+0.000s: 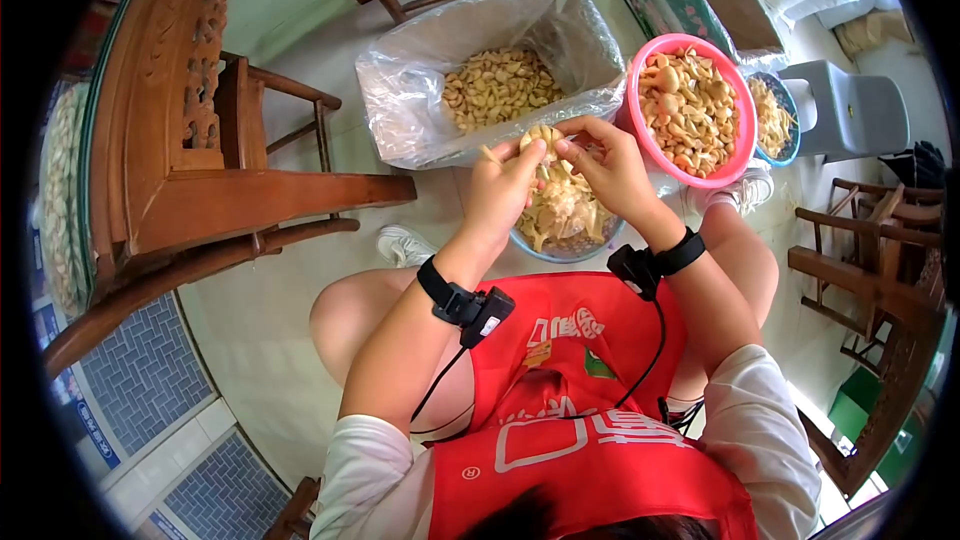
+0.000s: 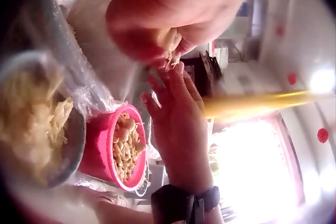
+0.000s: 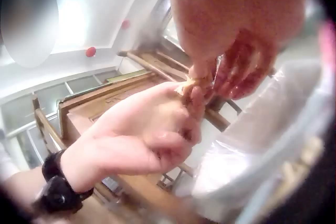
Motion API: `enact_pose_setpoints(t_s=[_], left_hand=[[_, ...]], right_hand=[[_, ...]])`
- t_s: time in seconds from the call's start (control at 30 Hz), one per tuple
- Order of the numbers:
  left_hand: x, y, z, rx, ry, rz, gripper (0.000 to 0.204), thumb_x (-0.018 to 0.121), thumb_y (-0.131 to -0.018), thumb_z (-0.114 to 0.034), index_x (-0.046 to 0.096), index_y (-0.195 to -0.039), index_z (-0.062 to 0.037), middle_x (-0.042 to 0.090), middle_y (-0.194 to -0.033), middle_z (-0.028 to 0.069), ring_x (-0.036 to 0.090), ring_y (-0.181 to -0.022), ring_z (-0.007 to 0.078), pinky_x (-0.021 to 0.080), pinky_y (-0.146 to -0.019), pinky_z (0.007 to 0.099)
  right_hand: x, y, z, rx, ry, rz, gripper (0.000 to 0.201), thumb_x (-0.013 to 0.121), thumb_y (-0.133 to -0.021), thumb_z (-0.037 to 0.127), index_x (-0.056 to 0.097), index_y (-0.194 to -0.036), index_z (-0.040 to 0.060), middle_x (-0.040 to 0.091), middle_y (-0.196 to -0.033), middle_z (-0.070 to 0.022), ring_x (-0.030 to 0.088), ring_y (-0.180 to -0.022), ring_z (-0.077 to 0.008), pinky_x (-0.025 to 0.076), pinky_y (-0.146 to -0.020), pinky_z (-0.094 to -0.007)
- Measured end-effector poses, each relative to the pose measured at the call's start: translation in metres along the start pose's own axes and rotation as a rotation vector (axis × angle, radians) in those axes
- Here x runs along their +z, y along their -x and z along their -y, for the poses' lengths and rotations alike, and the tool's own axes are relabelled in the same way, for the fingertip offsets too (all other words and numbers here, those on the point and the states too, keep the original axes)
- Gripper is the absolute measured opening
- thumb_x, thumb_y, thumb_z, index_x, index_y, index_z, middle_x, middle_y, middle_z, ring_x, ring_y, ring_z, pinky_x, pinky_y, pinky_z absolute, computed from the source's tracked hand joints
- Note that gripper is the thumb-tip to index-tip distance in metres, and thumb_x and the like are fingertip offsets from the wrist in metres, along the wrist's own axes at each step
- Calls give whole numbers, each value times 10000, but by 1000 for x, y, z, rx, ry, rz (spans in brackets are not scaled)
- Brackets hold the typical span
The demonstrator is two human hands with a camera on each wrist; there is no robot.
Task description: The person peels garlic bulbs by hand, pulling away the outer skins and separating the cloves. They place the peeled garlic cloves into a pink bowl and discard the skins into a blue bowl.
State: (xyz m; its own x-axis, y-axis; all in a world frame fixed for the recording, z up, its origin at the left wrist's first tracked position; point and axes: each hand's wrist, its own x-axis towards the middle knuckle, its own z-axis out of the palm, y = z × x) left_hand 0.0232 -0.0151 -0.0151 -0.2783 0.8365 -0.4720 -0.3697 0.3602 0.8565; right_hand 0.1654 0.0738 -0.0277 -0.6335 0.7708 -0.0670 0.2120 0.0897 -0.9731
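Over the bowl, my left hand pinches a pale, garlic-like bulb between thumb and fingers. My right hand meets it from the other side, thumb and fingertips gripping the same bulb. In the left wrist view the bulb shows a rounded body and a ragged, stringy end. Its torn light edge appears between both hands in the right wrist view. Right below the hands, a bowl is heaped with pale, papery scraps.
Just beyond stands a plastic-lined box with many pale clove-like pieces. Right of it is a pink bucket of tan bulb-like pieces, beside a blue basin and a grey stool. Wooden furniture flanks the left.
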Motion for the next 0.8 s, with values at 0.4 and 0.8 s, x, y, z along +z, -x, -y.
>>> enact_pose_setpoints(t_s=[0.4, 0.8], left_hand=[[-15, -9, -2, 2, 96, -109, 265, 619, -899, -301, 601, -1049, -83, 636, -876, 5, 531, -662, 57, 388, -526, 194], [-5, -5, 2, 10, -22, 7, 313, 638, -889, -294, 580, -1102, -71, 629, -901, -11, 558, -687, 52, 390, -527, 195]], right_hand=[[-8, 8, -22, 15, 321, -10, 176, 632, -837, 40, 597, -998, -22, 631, -842, -185, 636, -745, -260, 494, -663, -339], [4, -3, -7, -24, -164, 72, 297, 646, -882, 128, 592, -1145, 1, 656, -1000, -76, 619, -858, -123, 503, -733, -266]])
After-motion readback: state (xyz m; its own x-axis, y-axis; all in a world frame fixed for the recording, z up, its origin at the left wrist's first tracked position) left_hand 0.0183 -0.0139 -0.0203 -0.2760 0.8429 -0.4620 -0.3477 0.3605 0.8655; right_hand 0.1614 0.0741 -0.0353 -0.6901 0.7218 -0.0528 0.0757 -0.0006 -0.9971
